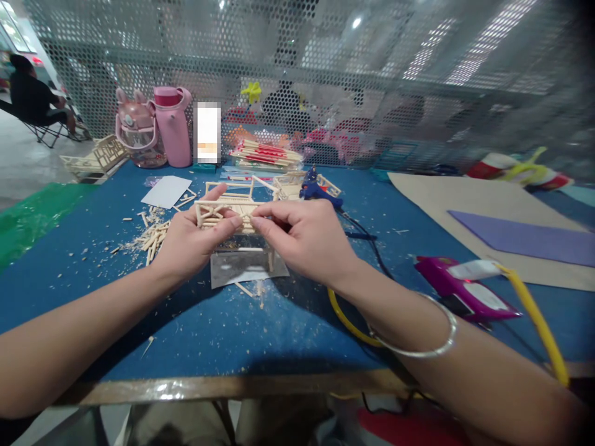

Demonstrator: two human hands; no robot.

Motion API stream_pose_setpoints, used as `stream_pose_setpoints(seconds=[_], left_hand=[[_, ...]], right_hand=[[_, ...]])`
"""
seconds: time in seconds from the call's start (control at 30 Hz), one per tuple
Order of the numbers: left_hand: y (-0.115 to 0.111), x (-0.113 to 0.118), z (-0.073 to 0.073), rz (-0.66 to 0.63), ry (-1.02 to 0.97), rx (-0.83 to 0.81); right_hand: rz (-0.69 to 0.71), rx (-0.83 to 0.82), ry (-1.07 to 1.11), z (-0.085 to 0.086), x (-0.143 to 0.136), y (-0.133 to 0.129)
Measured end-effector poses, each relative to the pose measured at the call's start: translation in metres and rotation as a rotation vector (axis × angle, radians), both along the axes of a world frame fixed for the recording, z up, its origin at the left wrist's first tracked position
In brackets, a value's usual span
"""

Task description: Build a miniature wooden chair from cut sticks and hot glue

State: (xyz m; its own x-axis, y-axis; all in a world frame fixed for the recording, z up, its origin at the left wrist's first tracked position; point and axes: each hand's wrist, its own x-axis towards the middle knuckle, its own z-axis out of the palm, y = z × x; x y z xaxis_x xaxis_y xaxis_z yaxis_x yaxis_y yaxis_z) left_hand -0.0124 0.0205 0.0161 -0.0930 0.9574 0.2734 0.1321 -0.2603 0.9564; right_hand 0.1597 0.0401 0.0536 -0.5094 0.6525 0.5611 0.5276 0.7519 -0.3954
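Between my two hands is a small model frame [223, 204] built of thin pale wooden sticks, with crossed braces at its left end. My left hand [193, 238] grips its left side, thumb in front and the index finger reaching up behind. My right hand [304, 238] pinches at the frame's middle front with thumb and fingertips; whether a small piece sits in that pinch cannot be made out. Beneath the hands lies a grey sheet [232, 269] on the blue table [176, 334]. A blue glue gun [320, 191] rests just behind my right hand.
Stick offcuts [155, 238] and crumbs lie left of my hands. Behind stand a pink bottle [173, 133], a clear cup [144, 139] and bundled sticks [267, 155]. Rightward are a purple power strip [469, 291], a yellow cable [534, 322] and a purple foam sheet [525, 238]. A person [35, 93] sits far left.
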Motion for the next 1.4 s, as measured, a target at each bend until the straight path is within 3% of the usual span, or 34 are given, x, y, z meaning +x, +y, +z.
stream_pose_setpoints(seconds=[0.27,0.63,1.2,1.4], left_hand=[[0.032,-0.001,0.002,-0.024,-0.115,0.074],[0.02,-0.001,-0.005,-0.049,-0.061,0.025],[0.02,-0.001,-0.003,-0.019,-0.005,0.037],[0.021,-0.001,-0.004,0.003,0.02,0.021]], right_hand=[[-0.062,-0.002,-0.04,0.017,-0.007,0.025],[-0.06,-0.026,0.003,-0.003,-0.006,0.017],[-0.051,-0.024,-0.019,-0.003,-0.006,0.019],[-0.053,0.061,-0.092,0.0,-0.003,0.022]])
